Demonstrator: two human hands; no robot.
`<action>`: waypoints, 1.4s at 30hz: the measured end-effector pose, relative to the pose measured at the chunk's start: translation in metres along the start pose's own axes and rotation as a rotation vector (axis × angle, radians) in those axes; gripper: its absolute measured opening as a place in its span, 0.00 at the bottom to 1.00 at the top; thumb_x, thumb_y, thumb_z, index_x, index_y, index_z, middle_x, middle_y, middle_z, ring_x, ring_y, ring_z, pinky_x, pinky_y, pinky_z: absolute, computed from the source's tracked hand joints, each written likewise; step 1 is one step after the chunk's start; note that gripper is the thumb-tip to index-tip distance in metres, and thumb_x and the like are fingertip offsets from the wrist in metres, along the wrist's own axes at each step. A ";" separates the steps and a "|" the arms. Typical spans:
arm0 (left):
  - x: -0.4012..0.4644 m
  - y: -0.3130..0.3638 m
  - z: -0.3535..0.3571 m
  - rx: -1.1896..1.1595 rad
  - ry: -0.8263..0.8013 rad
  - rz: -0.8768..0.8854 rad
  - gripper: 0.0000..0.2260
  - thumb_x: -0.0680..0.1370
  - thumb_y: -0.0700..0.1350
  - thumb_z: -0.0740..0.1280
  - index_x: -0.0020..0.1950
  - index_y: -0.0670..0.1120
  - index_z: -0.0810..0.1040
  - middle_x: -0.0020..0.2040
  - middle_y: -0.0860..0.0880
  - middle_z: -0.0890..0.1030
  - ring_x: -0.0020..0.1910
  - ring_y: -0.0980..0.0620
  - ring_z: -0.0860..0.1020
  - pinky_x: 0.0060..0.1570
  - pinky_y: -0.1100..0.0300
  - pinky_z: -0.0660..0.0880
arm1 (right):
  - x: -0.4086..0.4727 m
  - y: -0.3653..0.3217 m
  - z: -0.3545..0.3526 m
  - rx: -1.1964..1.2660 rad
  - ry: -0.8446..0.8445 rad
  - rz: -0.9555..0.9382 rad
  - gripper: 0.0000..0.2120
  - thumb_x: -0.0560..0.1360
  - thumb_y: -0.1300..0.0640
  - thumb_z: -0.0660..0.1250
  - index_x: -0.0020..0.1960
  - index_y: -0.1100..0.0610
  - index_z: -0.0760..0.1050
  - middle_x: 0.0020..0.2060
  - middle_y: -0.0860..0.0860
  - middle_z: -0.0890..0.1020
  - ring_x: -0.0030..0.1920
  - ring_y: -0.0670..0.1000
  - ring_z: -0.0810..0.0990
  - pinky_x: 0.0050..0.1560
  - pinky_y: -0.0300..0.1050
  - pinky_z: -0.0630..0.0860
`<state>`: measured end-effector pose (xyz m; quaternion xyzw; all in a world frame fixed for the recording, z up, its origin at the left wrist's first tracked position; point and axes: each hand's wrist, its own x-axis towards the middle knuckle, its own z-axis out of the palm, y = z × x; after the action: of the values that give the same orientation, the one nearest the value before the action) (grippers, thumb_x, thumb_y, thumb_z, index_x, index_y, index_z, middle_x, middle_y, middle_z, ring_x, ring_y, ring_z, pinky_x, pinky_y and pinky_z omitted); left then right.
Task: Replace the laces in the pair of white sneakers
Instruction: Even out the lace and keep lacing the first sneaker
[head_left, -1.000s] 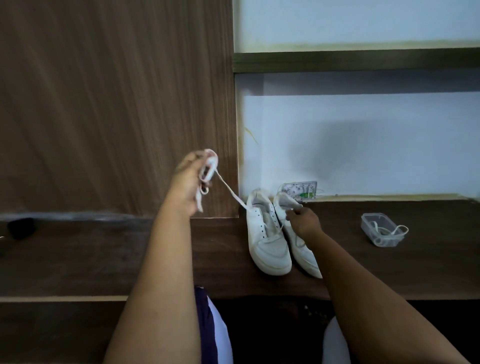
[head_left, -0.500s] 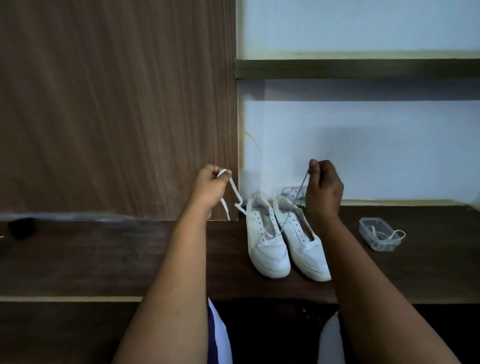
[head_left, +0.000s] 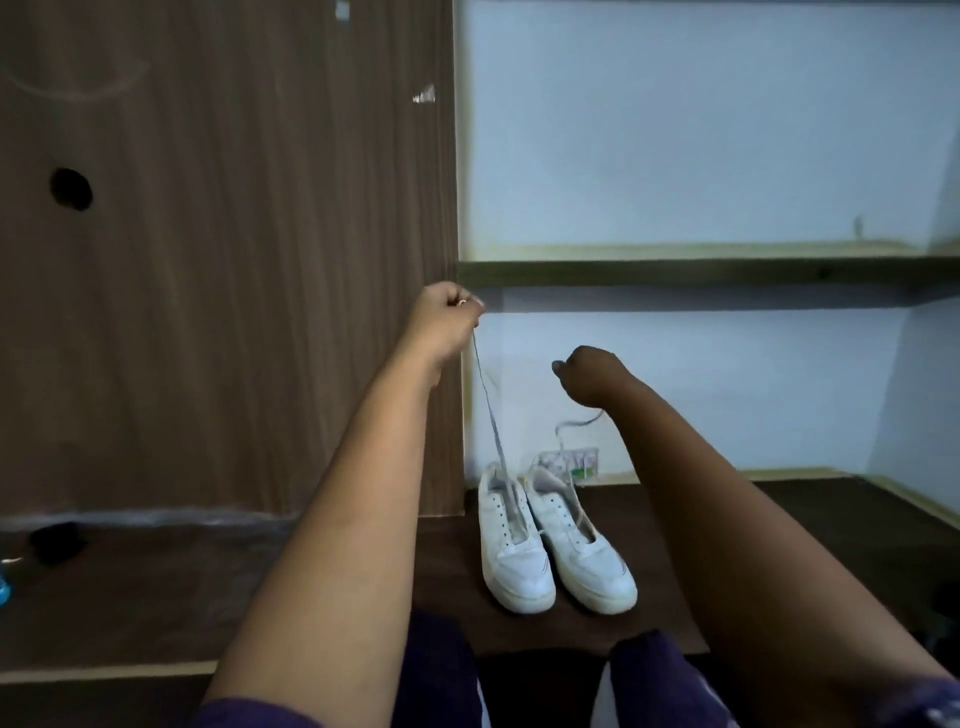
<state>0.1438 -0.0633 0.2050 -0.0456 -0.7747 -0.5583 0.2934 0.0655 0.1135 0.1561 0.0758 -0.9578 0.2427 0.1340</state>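
Fingers of left hand (head_left: 445, 317): curled into a fist, pinching the upper end of a lace (head_left: 488, 400), raised high against the edge of the wood panel (head_left: 234, 260)
Lace: taut, long axis running steeply down and slightly right from the left fist into the left sneaker (head_left: 511, 545), where it meets the eyelet rows; sneaker lies directly below and nearer the viewer than the pulling hand
Fingers of right hand (head_left: 592, 376): curled, lower than the left; a second lace strand (head_left: 576, 423) hangs slack beneath the wrist toward the right sneaker (head_left: 576, 545); whether the fingers actually grip it cannot be told
Sneakers: side by side, touching, toes toward the viewer, on the dark tabletop (head_left: 779, 561)
Judgement: left hand is the one placed to draw the lace free, upward along its own line
Surroundings: small printed packet (head_left: 571, 462) behind the heels against the wall; shelf (head_left: 701, 273) above the hands, a likely limit on further lift; dark object (head_left: 54, 543) far left
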 end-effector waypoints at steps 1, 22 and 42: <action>0.000 0.008 -0.002 0.157 0.029 0.078 0.07 0.77 0.39 0.64 0.40 0.46 0.78 0.36 0.49 0.79 0.35 0.51 0.74 0.35 0.62 0.67 | -0.001 -0.005 -0.010 0.151 -0.036 0.050 0.18 0.81 0.56 0.55 0.61 0.68 0.72 0.50 0.61 0.77 0.47 0.58 0.73 0.49 0.47 0.68; -0.060 -0.056 0.062 0.885 -0.578 -0.234 0.06 0.76 0.42 0.68 0.46 0.39 0.82 0.53 0.41 0.84 0.44 0.47 0.83 0.43 0.59 0.77 | -0.057 -0.016 -0.077 0.516 0.054 -0.043 0.16 0.80 0.64 0.54 0.60 0.60 0.78 0.49 0.52 0.73 0.43 0.50 0.71 0.44 0.43 0.67; -0.152 -0.209 0.159 0.313 -0.615 -0.919 0.17 0.83 0.41 0.55 0.70 0.36 0.69 0.68 0.39 0.72 0.62 0.43 0.75 0.65 0.51 0.71 | -0.041 0.046 0.010 0.863 -0.018 0.129 0.14 0.81 0.60 0.55 0.48 0.58 0.80 0.42 0.53 0.73 0.39 0.49 0.71 0.43 0.39 0.76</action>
<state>0.1220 0.0400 -0.0796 0.1796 -0.8380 -0.4684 -0.2148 0.0925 0.1525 0.1150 0.0671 -0.7724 0.6281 0.0664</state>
